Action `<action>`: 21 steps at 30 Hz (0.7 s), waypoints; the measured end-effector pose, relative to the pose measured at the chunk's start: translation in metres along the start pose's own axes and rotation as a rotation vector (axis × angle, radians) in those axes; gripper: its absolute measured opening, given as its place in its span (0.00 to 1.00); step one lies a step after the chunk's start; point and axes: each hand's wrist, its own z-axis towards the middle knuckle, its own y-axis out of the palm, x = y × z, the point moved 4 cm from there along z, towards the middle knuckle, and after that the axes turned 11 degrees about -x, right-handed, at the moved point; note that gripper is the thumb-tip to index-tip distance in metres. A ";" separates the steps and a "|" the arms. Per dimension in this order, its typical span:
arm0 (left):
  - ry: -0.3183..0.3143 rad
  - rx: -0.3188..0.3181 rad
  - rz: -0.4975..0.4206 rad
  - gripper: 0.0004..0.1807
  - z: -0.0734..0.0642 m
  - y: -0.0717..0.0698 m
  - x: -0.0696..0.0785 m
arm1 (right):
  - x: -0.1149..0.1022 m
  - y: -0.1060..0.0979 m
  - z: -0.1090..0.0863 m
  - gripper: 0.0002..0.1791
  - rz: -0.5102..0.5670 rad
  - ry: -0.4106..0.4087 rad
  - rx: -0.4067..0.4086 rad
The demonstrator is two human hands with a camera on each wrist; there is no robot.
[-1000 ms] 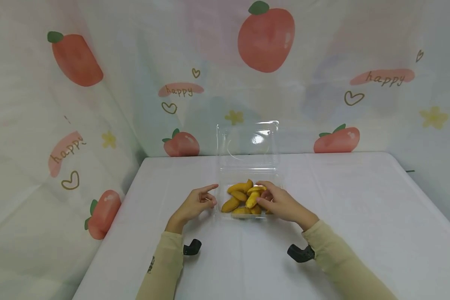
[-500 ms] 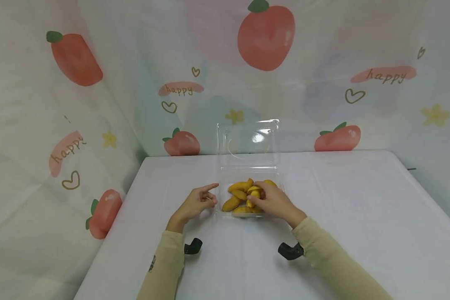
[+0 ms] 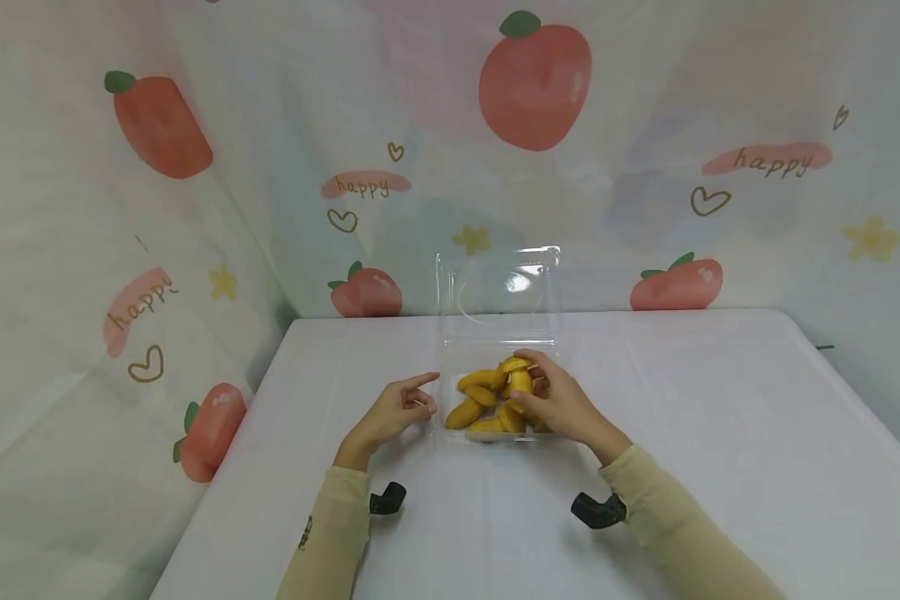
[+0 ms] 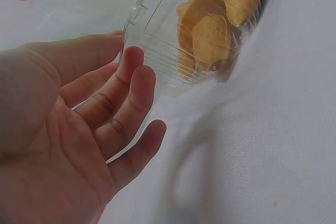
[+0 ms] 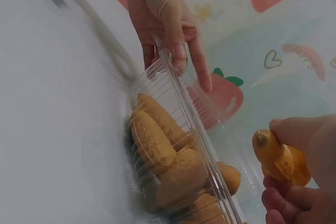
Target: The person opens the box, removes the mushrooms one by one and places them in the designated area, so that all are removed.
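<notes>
An open clear plastic clamshell box (image 3: pixel 498 341) stands on the table with several yellow mushrooms (image 3: pixel 462 413) piled inside. My right hand (image 3: pixel 567 406) pinches one mushroom (image 3: pixel 521 381) by thumb and fingers over the right half of the box, cap up. In the right wrist view this held mushroom (image 5: pixel 273 156) shows its stem end, apart from the pile. At the left side of the box is my left hand (image 3: pixel 392 412), its index fingertip right at the rim. The left wrist view shows the left hand's (image 4: pixel 79 119) fingers spread and loosely bent, none curled round anything.
The box's transparent lid (image 3: pixel 498 287) stands raised behind it. A white cloth (image 3: pixel 480 533) covers the table. Dark angled pieces (image 3: pixel 598 510) stick out beside both sleeves. A printed fruit curtain (image 3: pixel 607 200) hangs behind and to the left.
My right hand has shifted left over the pile, then back right, and the mushroom in it now sits higher with its cap up. The left hand keeps its place at the box's side.
</notes>
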 end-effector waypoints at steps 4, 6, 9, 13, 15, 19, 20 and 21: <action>-0.001 -0.001 -0.006 0.34 0.000 0.000 -0.001 | -0.001 -0.007 -0.004 0.33 0.031 -0.028 0.007; 0.008 -0.002 -0.011 0.34 0.000 0.001 -0.002 | 0.000 -0.011 -0.007 0.33 0.052 -0.039 0.005; 0.025 0.001 -0.016 0.33 0.001 0.000 -0.003 | 0.002 -0.016 -0.008 0.32 0.072 -0.057 -0.002; 0.034 0.000 -0.012 0.33 0.002 -0.001 -0.004 | 0.002 -0.023 -0.012 0.33 0.072 -0.078 -0.007; 0.027 0.000 -0.010 0.33 0.002 -0.001 -0.004 | 0.002 -0.027 -0.014 0.34 0.060 -0.090 -0.004; 0.011 0.005 -0.001 0.33 0.002 -0.001 -0.005 | 0.004 -0.035 -0.016 0.34 0.034 -0.102 0.013; 0.010 0.007 0.001 0.33 0.002 -0.001 -0.005 | 0.004 -0.037 -0.017 0.34 0.026 -0.102 0.018; 0.009 0.009 0.002 0.33 0.002 -0.001 -0.006 | 0.006 -0.039 -0.017 0.34 0.016 -0.101 0.026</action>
